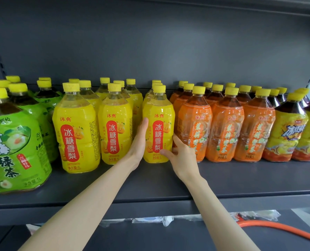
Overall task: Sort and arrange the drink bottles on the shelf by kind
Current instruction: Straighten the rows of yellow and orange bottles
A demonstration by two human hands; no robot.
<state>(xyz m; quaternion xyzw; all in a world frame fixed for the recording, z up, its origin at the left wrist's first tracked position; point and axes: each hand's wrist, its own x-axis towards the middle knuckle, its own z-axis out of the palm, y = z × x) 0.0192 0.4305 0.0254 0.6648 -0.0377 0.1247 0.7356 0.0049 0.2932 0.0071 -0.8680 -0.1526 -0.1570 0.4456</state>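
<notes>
1. Shelf (223, 180): dark board holding the bottles in blocks by kind. A bare strip runs along the front at 6 o'clock, giving room to draw a bottle forward before the lip.
2. Green tea bottles (15, 142): block at 9 o'clock. The front one stands nearest the lip, with little margin there.
3. Orange tea bottles (223, 127): tight rows at 3 o'clock, yellow-wrapped iced tea bottles (286, 131) beyond them. No open room on that side.
4. Yellow pear bottle (159, 127): the task's thing, dead centre, upright on the shelf, label forward. It heads the third yellow column, just beside the orange block, probably being squared into line with its kind.
5. Left hand (139, 140): at the bottle's 9 o'clock, slid into the narrow gap between columns. Its grip is flat, with the hand straight along the bottle's side as a guide.
6. Right hand (181, 154): at 4 o'clock. Its grip is closed on the bottle's lower body, thumb across the front.
7. Orange hose (277, 227): on the level below, 5 o'clock, well apart.
</notes>
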